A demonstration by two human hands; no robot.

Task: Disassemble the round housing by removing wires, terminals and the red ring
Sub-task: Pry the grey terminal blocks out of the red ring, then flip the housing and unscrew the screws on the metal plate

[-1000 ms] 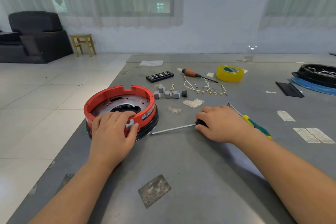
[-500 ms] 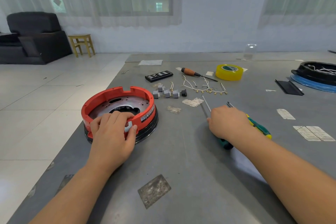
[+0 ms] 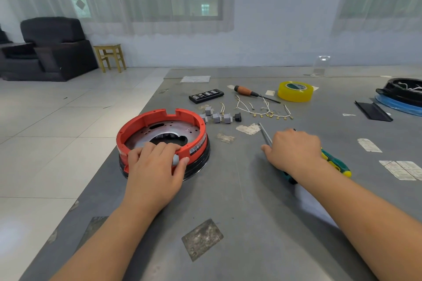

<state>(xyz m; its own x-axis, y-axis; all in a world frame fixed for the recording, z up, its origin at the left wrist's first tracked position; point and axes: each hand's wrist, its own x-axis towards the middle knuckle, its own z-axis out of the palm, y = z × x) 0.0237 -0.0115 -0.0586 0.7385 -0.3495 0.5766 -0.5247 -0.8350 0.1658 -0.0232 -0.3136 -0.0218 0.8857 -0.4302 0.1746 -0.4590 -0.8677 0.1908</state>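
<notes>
Grey table, left hand (curled) on red ring

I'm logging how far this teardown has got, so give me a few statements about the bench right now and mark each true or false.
1. The red ring still sits on the round housing. True.
2. The left hand rests flat on the table, away from the ring. False: its fingers curl over the ring's near rim.
3. Loose wires and grey terminals lie on the table beyond the housing. True.
4. The right hand is on a screwdriver whose shaft points away from the person. True.
5. The yellow tape roll sits inside the housing. False: it stands on the table farther back, beside an orange-handled screwdriver.
</notes>
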